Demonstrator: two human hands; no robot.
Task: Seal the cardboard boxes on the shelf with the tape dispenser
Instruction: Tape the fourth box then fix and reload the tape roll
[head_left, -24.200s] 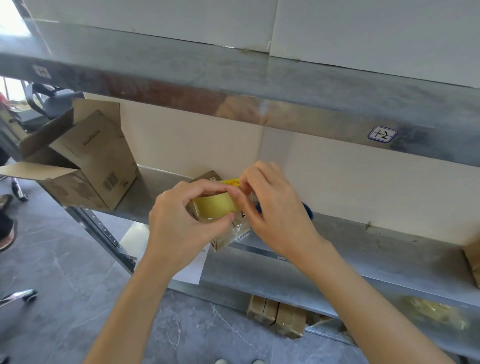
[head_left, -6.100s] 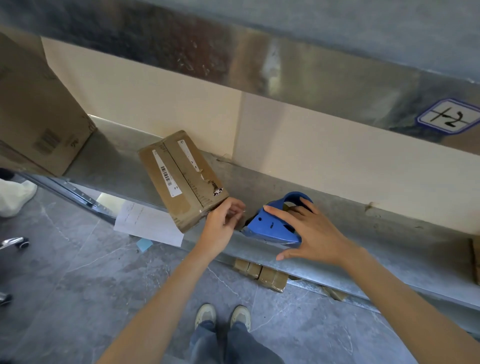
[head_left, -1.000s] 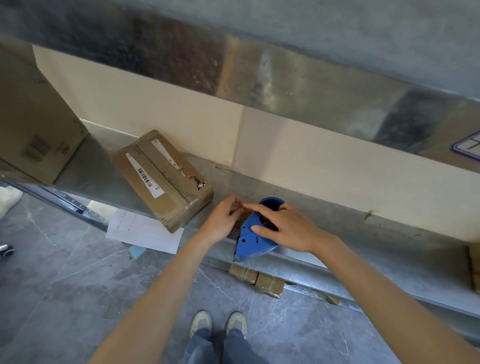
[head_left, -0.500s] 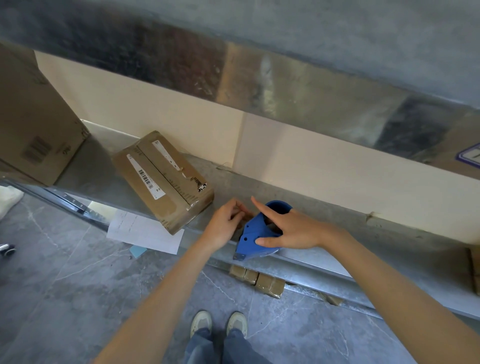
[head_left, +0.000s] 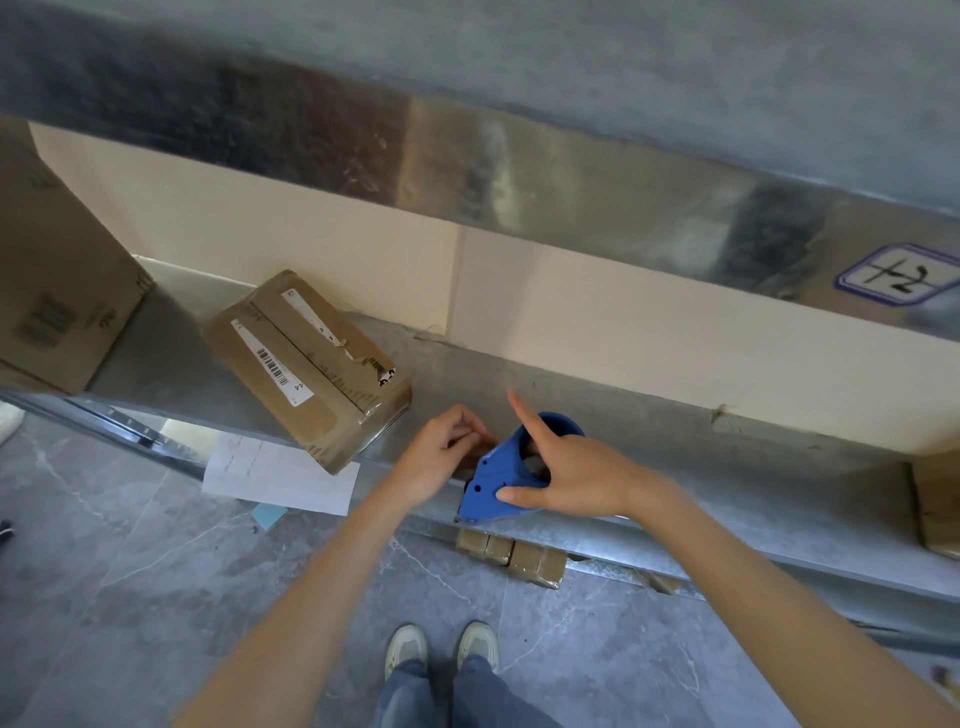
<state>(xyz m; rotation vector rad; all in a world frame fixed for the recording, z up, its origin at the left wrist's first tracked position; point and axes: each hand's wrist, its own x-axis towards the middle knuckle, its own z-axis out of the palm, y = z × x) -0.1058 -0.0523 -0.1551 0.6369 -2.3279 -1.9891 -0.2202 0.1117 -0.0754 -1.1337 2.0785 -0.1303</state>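
The tape dispenser (head_left: 498, 480) is blue and sits on the shelf (head_left: 727, 483), right at the front edge, about in the middle. The right hand (head_left: 576, 475) holds it. The thumb presses on its flat side, some fingers curl into the round hole, and the pointing finger sticks straight up toward the back wall. The left hand (head_left: 439, 452) is just beside the dispenser, on its left. Its fingers are curled with the tips close together, touching the front of the dispenser. I cannot tell if they pinch any tape.

A small cardboard box (head_left: 306, 364) lies flat on the shelf, left of the hands and near them. It is turned at a slant, and one corner pokes out over the front edge. Shiny tape runs along its top, and it has white stickers, one with black lines.

A big cardboard box (head_left: 57, 291) stands at the left end of the shelf. Only a bit of another brown box (head_left: 940, 499) shows at the right end.

A white sheet of paper (head_left: 280, 475) shows below the front edge, under the small box. Some little brown packs (head_left: 511, 556) peek out under the shelf, below the dispenser. The metal bar above the shelf has a sticker (head_left: 898, 273) with marks on it, near its right end. Two shoes (head_left: 441, 647) stand on the grey floor (head_left: 130, 597)
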